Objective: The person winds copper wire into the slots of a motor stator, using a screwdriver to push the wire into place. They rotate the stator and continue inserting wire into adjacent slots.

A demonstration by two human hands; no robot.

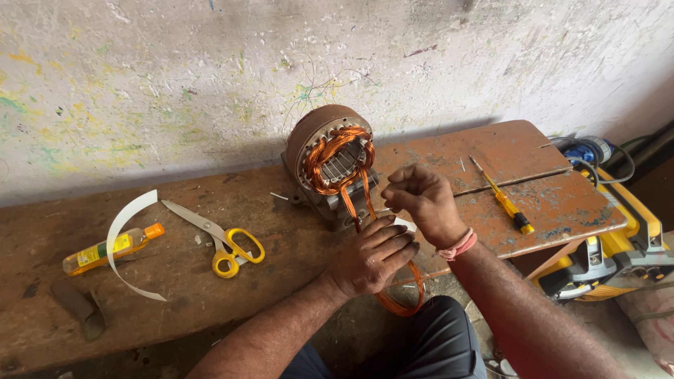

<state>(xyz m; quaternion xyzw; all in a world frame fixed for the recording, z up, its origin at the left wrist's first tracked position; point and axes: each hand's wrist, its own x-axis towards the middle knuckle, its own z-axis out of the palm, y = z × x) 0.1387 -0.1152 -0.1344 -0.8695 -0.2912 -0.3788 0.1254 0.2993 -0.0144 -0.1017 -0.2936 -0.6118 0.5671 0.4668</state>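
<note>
Head view looks down on a worn, rust-brown wooden bench [210, 281] set against a paint-flecked whitewashed wall [175, 84]; a motor stator [330, 165] stands near the middle, its copper wire coil [365, 203] looping down past the front edge; left hand [372, 256] lies flat on the coil, fingers narrow and together; right hand [421, 200] is curled in a fist just above, pinching the wire; yellow-handled scissors [225, 242], a curved white strip [123, 224] and a small oil bottle [112, 249] lie left; a yellow screwdriver [502, 196] lies right
</note>
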